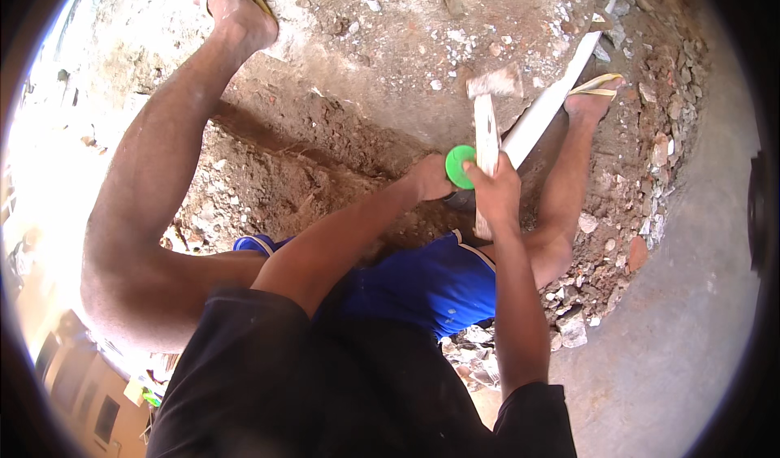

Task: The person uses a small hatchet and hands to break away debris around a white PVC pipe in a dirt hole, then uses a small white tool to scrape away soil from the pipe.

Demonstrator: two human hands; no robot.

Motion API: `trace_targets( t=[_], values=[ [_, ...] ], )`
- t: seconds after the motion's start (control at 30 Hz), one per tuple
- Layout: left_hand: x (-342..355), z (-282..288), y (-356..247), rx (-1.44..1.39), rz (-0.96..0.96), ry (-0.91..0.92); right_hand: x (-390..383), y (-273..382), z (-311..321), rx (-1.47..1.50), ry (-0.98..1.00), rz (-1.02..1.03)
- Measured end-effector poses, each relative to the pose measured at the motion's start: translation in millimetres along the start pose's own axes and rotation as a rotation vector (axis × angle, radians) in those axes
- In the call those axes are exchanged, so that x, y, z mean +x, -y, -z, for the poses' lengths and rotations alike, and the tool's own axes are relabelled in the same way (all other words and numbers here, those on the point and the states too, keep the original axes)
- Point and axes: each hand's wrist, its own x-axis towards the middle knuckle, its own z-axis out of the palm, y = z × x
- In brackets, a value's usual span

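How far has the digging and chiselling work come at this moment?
Done: a trench is already cut into the reddish soil, with rubble scattered around. In hand: the left hand grips a chisel with a green guard, the right hand a hammer. Left: the concrete slab edge beside the white pipe is unbroken.

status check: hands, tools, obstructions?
Right hand gripping hammer. Left hand on green-capped chisel. White pipe beside the hammer; rubble all round.

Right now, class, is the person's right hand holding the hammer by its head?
No. The right hand grips the hammer by its wooden handle, and the head sits well above the fist.
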Motion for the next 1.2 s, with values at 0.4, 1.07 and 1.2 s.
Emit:
trace_targets(
  t=[0.4,1.07,1.2],
  values=[
    [-86.4,-36.1,-25.4,-0.165,-0.166,-0.090,-69.7,-45.2,-5.8,0.338,0.001,-0.118],
    [46.2,25.9,11.2,0.079,0.026,0.064,-10.4,86.8,110.7,0.252,-0.249,0.128],
    [59.8,17.5,10.4,0.113,0.063,0.150,-11.8,116.3,108.9,0.290,-0.422,0.205]
  ],
)
